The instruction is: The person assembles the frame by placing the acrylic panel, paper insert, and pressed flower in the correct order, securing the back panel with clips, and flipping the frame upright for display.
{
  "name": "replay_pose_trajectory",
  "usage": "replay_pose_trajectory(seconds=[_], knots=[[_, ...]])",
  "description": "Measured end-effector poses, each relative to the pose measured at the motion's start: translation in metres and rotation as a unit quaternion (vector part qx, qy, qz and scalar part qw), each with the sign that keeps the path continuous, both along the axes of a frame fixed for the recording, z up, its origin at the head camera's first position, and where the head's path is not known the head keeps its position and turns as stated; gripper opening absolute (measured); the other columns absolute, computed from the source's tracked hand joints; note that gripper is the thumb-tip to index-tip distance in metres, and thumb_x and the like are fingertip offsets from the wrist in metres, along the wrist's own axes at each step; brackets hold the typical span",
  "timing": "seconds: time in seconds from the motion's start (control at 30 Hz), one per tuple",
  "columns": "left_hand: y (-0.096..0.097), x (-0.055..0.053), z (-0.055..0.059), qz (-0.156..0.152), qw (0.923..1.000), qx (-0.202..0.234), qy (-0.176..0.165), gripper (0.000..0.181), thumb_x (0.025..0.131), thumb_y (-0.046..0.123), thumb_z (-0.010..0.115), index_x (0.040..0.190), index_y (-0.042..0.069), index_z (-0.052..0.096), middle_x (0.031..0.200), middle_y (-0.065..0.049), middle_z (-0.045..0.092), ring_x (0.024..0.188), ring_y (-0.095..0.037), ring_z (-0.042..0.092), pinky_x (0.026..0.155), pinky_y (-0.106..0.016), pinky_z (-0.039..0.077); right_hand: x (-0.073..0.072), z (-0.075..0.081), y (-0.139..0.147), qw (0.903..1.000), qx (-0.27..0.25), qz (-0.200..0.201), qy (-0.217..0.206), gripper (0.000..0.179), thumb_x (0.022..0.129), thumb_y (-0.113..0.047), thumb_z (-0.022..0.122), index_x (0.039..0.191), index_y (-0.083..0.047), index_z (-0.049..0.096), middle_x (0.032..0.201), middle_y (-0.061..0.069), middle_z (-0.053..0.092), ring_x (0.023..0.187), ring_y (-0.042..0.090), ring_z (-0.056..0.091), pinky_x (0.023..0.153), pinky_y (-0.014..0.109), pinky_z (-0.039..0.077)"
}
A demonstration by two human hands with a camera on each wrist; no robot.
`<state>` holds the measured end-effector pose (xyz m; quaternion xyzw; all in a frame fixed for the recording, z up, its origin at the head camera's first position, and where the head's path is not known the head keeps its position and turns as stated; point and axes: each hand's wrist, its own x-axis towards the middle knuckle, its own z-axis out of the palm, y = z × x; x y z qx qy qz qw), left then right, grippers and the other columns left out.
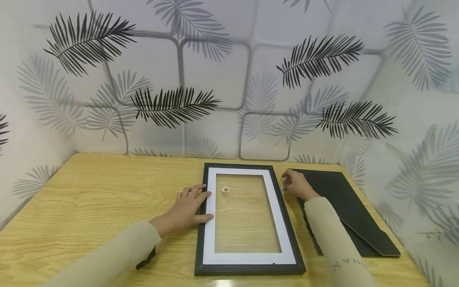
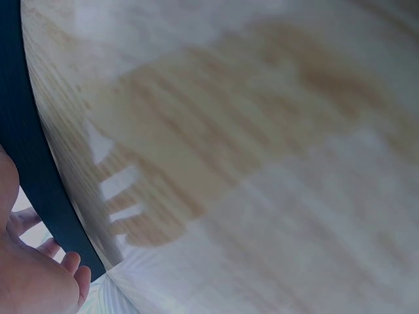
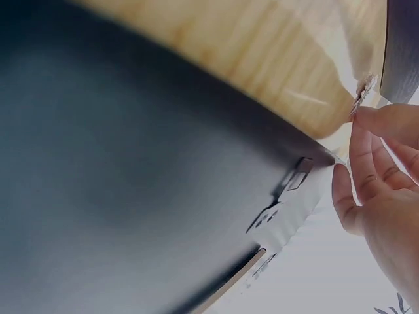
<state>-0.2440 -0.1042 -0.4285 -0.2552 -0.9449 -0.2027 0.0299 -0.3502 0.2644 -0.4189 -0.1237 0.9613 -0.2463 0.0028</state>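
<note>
A black picture frame (image 1: 294,243) with a white mat (image 1: 247,259) lies flat in the middle of the table. A small white flower (image 1: 225,189) lies within the mat's window, near its upper left corner. My left hand (image 1: 184,211) rests on the frame's left side, fingers spread over the border and mat. Just right of the frame, my right hand (image 1: 297,184) pinches another small flower (image 3: 364,95) between thumb and forefinger. The black backing board (image 1: 333,199) lies beneath and beside the right forearm, which hides part of it.
A stand leg (image 1: 369,235) lies on the backing board, towards its near end. Metal fittings (image 3: 298,175) show at the board's edge in the right wrist view. The wooden table (image 1: 107,191) meets a leaf-patterned wall covering (image 1: 222,79) at the back.
</note>
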Motion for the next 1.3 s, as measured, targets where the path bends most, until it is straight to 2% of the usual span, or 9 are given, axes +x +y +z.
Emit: replay_pose_trajectory(seconds=[0.47, 0.77, 1.03, 1.3], knots=[[0.001, -0.002, -0.003, 0.004, 1.0, -0.002, 0.006, 0.067, 0.082, 0.05, 0.06, 0.134, 0.012, 0.044, 0.146, -0.014, 0.027, 0.125, -0.037, 0.029, 0.09, -0.05, 0.028, -0.001, 0.001, 0.003, 0.9992, -0.012, 0.005, -0.038, 0.038, 0.077, 0.005, 0.064, 0.113, 0.006, 0.05, 0.091, 0.018, 0.06, 0.08, 0.026, 0.059, 0.071, 0.037, 0.048], [0.001, -0.002, -0.003, 0.005, 1.0, -0.003, 0.005, 0.067, 0.082, 0.05, 0.06, 0.134, 0.012, 0.044, 0.146, -0.014, 0.028, 0.125, -0.037, 0.029, 0.088, -0.048, 0.029, 0.003, 0.004, 0.006, 0.9987, -0.032, 0.014, -0.037, 0.037, 0.08, 0.005, 0.057, 0.116, 0.009, 0.049, 0.093, 0.021, 0.062, 0.082, 0.027, 0.06, 0.068, 0.036, 0.049], [0.001, 0.0, -0.001, 0.004, 1.0, -0.002, 0.007, 0.067, 0.082, 0.05, 0.06, 0.134, 0.011, 0.044, 0.146, -0.015, 0.028, 0.124, -0.037, 0.03, 0.087, -0.048, 0.029, 0.002, 0.005, 0.011, 0.9971, -0.054, 0.02, -0.049, 0.034, 0.083, 0.002, 0.054, 0.115, 0.009, 0.05, 0.093, 0.02, 0.061, 0.078, 0.021, 0.057, 0.065, 0.03, 0.045], [0.001, 0.0, -0.001, 0.003, 1.0, -0.002, 0.006, 0.066, 0.082, 0.048, 0.061, 0.134, 0.011, 0.044, 0.145, -0.015, 0.028, 0.123, -0.038, 0.031, 0.087, -0.047, 0.029, 0.004, 0.006, 0.011, 0.9953, -0.067, 0.008, -0.069, 0.032, 0.083, 0.0, 0.053, 0.114, 0.009, 0.051, 0.093, 0.02, 0.06, 0.08, 0.022, 0.056, 0.069, 0.032, 0.046]])
